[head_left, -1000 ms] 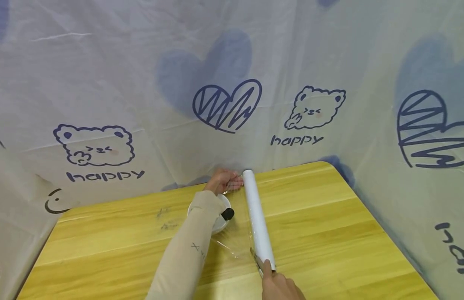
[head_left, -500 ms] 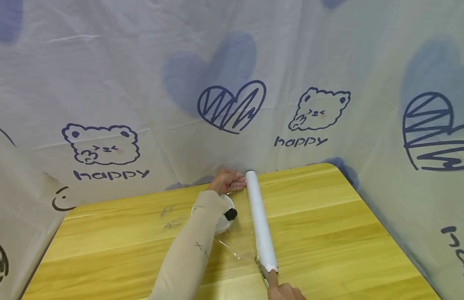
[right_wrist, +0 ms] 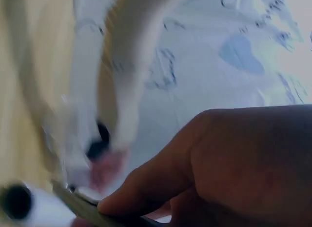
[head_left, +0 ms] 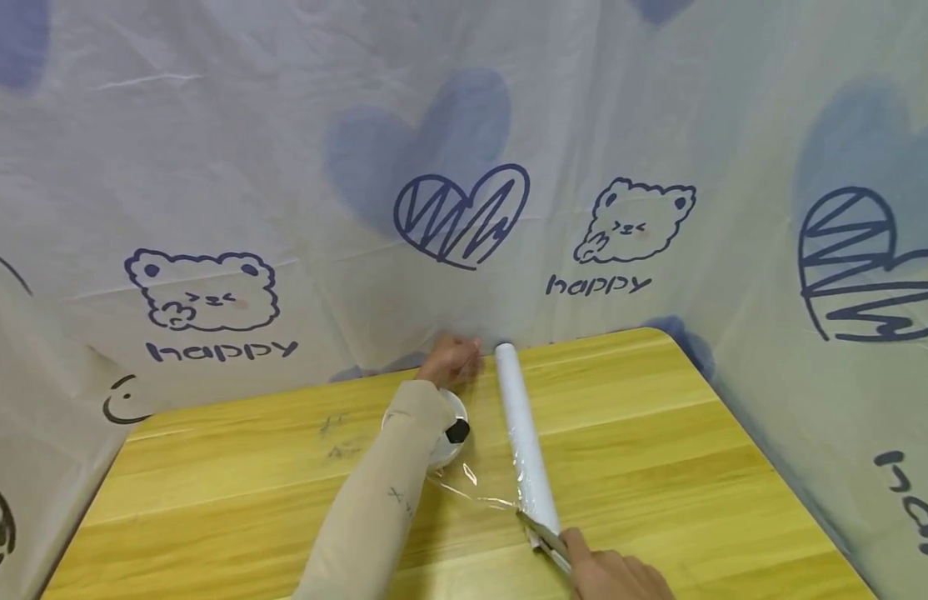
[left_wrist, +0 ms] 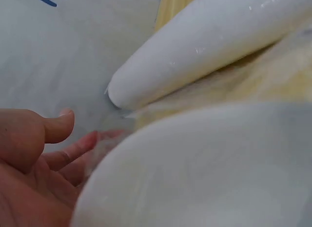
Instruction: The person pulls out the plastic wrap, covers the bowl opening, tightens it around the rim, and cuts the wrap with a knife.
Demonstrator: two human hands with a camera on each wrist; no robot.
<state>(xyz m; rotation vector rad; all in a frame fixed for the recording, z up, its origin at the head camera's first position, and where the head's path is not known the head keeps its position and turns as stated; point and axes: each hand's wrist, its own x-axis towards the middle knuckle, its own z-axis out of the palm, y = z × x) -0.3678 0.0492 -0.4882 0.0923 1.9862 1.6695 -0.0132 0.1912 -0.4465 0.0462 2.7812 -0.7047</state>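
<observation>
A white roll of cling film [head_left: 526,433] lies lengthwise on the table, a clear sheet [head_left: 482,467] drawn off its left side. My left hand [head_left: 452,362] is at the far edge beside the roll's far end, fingers curled at the film. In the left wrist view the film bunches at the fingers [left_wrist: 68,156] and the thumb stands apart. Beneath my left forearm a white bowl [head_left: 458,408] is partly hidden by the sleeve. At the roll's near end my right hand [head_left: 617,575] grips scissors [head_left: 542,531], their tips at the film's edge.
The wood-grain table [head_left: 246,467] has a rounded far right corner. A pale printed cloth [head_left: 321,317] hangs directly behind it and along the right side. A small black object [head_left: 457,431] is at my left wrist, over the bowl.
My left fingers have curled in from a more stretched pose. My right hand and the scissors have shifted right, tips now angled up-left. The film's near edge has loosened and creased.
</observation>
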